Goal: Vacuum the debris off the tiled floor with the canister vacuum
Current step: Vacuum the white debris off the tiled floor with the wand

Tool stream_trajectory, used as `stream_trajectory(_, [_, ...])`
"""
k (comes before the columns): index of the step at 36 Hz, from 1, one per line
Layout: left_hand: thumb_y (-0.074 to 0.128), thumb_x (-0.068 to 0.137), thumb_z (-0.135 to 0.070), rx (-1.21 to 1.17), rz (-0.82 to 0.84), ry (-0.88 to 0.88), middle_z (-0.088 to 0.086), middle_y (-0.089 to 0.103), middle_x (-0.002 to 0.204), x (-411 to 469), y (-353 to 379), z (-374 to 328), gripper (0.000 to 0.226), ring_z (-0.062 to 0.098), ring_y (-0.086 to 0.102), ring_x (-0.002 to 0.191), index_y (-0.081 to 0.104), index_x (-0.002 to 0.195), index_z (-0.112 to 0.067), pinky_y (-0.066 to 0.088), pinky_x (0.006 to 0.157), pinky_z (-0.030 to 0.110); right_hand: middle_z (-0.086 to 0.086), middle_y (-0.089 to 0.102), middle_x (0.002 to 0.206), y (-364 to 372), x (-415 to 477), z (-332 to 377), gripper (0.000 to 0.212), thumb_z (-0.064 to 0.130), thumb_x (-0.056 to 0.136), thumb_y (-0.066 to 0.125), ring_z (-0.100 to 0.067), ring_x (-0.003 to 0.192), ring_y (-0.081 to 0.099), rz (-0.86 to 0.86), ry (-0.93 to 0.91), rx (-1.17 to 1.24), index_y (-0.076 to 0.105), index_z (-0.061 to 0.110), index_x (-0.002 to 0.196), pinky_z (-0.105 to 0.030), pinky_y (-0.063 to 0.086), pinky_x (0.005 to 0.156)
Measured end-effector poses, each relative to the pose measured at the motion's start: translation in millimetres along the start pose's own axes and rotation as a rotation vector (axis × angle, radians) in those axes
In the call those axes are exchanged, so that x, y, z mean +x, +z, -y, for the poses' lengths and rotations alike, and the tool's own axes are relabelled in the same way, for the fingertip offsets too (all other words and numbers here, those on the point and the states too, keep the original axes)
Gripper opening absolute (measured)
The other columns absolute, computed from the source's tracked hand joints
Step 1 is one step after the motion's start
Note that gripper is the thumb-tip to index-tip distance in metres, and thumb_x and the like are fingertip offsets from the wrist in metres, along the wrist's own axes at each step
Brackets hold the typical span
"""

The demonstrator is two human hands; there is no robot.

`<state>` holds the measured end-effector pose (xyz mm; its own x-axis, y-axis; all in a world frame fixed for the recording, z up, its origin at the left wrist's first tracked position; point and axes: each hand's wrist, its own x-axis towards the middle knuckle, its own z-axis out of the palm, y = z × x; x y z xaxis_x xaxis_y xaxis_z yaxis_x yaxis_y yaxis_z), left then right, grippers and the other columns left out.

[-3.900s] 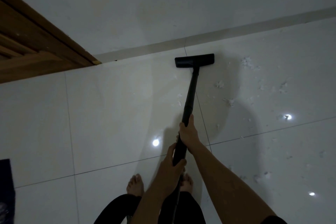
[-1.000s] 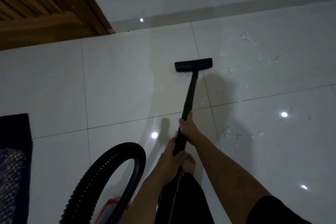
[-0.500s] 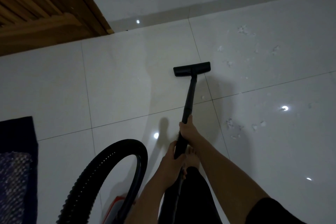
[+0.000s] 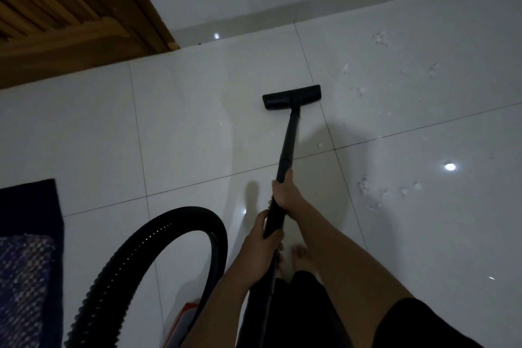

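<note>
**Both hands on the wand, floor head set beyond them on the tile**

The right hand (image 4: 285,192) is curled round the black wand (image 4: 288,141), just below centre of the frame. The left hand (image 4: 261,240) grips the same wand lower down and to the left, close behind the right one. Both forearms come in from the bottom edge.

From the right hand the wand runs up the frame, leaning slightly right, to the flat black floor head (image 4: 292,96). The head sits on the tiled floor (image 4: 183,121) a little above centre, well ahead of both hands and close to a grout line.

White debris lies mostly to the right of the wand. One small fleck (image 4: 320,145) lies just beside the wand, between head and hand. A scattered cluster (image 4: 363,186) lies right of the right hand, and another loose scatter (image 4: 380,38) sits at upper right, beyond the head.

The ribbed black hose (image 4: 158,237) arches through the lower left of the frame, left of the left arm. Beneath it, at the bottom edge, shows a red-orange corner of the canister (image 4: 187,316); the rest of it is hidden.

A bare foot (image 4: 300,256) stands on the tile below the hands. A dark patterned rug (image 4: 25,263) lies along the left edge. A slatted wooden door (image 4: 56,8) fills the upper left, and a grey skirting strip (image 4: 310,5) runs along the foot of the wall across the top.
</note>
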<state>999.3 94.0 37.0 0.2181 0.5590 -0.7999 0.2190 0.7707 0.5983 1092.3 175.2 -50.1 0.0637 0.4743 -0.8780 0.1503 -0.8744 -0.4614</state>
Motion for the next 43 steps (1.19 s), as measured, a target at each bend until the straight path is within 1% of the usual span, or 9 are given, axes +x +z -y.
stream_trajectory(6, [0.049, 0.094, -0.016, -0.059, -0.026, -0.027, 0.006, 0.055, 0.068, 12.0, -2.5, -1.9, 0.031, 0.019, 0.052, 0.055, 0.048, 0.103, -0.045, 0.044, 0.061, 0.036, -0.017, 0.051, 0.101, 3.1, 11.3, 6.3, 0.072, 0.020, 0.098, 0.036, -0.030, 0.087, 0.055, 0.026, -0.004, -0.005, -0.013, 0.026, 0.151, -0.049, 0.050, 0.094])
stream_trajectory(19, [0.049, 0.094, -0.013, -0.091, -0.008, -0.070, 0.007, 0.054, 0.066, 5.4, 13.5, -4.8, 0.030, 0.015, 0.053, 0.049, 0.049, 0.103, -0.042, 0.045, 0.050, 0.029, -0.017, 0.053, 0.105, -13.2, -1.9, 3.6, 0.073, 0.019, 0.099, 0.036, -0.029, 0.090, 0.056, 0.038, 0.054, -0.036, -0.015, 0.026, 0.151, -0.049, 0.050, 0.095])
stream_trajectory(25, [0.046, 0.096, -0.013, -0.035, -0.003, -0.064, 0.005, 0.055, 0.068, -12.5, 22.5, -0.5, 0.032, 0.013, 0.054, 0.051, 0.043, 0.122, -0.033, 0.046, 0.050, 0.025, -0.015, 0.051, 0.107, -14.8, -15.0, -12.4, 0.072, 0.020, 0.099, 0.036, -0.029, 0.090, 0.054, 0.028, 0.089, -0.020, -0.014, 0.026, 0.151, -0.050, 0.049, 0.097])
stream_trajectory(30, [0.045, 0.096, -0.012, -0.070, 0.026, -0.091, 0.006, 0.053, 0.067, -23.3, 28.9, 7.4, 0.033, 0.016, 0.051, 0.050, 0.044, 0.118, -0.036, 0.044, 0.051, 0.029, -0.018, 0.054, 0.113, -17.2, -25.4, -24.9, 0.070, 0.021, 0.100, 0.036, -0.028, 0.091, 0.055, 0.013, 0.095, -0.010, -0.013, 0.024, 0.151, -0.049, 0.049, 0.097])
stream_trajectory(34, [0.046, 0.096, -0.009, -0.102, 0.052, -0.080, 0.006, 0.051, 0.062, -28.6, 33.1, 11.8, 0.032, 0.017, 0.049, 0.048, 0.047, 0.112, -0.037, 0.043, 0.047, 0.028, -0.024, 0.055, 0.124, -19.6, -30.2, -36.2, 0.070, 0.020, 0.100, 0.037, -0.030, 0.093, 0.058, -0.035, 0.083, -0.029, -0.010, 0.021, 0.152, -0.046, 0.050, 0.096])
stream_trajectory(36, [0.047, 0.095, -0.010, -0.092, 0.064, -0.080, 0.003, 0.052, 0.059, -29.8, 35.0, 17.5, 0.033, 0.016, 0.049, 0.048, 0.048, 0.113, -0.038, 0.043, 0.048, 0.028, -0.022, 0.056, 0.120, -22.0, -33.7, -43.0, 0.071, 0.019, 0.100, 0.038, -0.028, 0.091, 0.057, -0.051, 0.073, -0.025, -0.010, 0.020, 0.152, -0.042, 0.051, 0.093])
stream_trajectory(39, [0.047, 0.094, -0.010, -0.064, 0.079, -0.085, 0.001, 0.053, 0.058, -33.3, 38.3, 27.3, 0.034, 0.014, 0.050, 0.049, 0.048, 0.118, -0.034, 0.043, 0.050, 0.029, -0.021, 0.055, 0.117, -26.1, -41.3, -55.2, 0.071, 0.018, 0.100, 0.038, -0.023, 0.082, 0.054, -0.068, 0.073, -0.028, -0.010, 0.020, 0.152, -0.035, 0.047, 0.079])
stream_trajectory(41, [0.047, 0.094, -0.010, -0.031, 0.093, -0.089, 0.002, 0.053, 0.061, -36.9, 40.8, 33.1, 0.036, 0.013, 0.051, 0.049, 0.046, 0.122, -0.033, 0.044, 0.052, 0.029, -0.023, 0.054, 0.120, -28.0, -47.0, -63.4, 0.071, 0.017, 0.099, 0.038, -0.023, 0.081, 0.054, -0.087, 0.073, -0.016, -0.009, 0.020, 0.153, -0.035, 0.046, 0.078])
stream_trajectory(43, [0.046, 0.094, -0.011, 0.004, 0.111, -0.094, 0.003, 0.053, 0.064, -42.0, 43.1, 37.9, 0.037, 0.012, 0.051, 0.049, 0.045, 0.123, -0.034, 0.046, 0.053, 0.028, -0.020, 0.054, 0.109, -28.8, -51.9, -71.9, 0.070, 0.016, 0.099, 0.038, -0.020, 0.072, 0.054, -0.097, 0.074, 0.003, -0.007, 0.020, 0.153, -0.036, 0.047, 0.077])
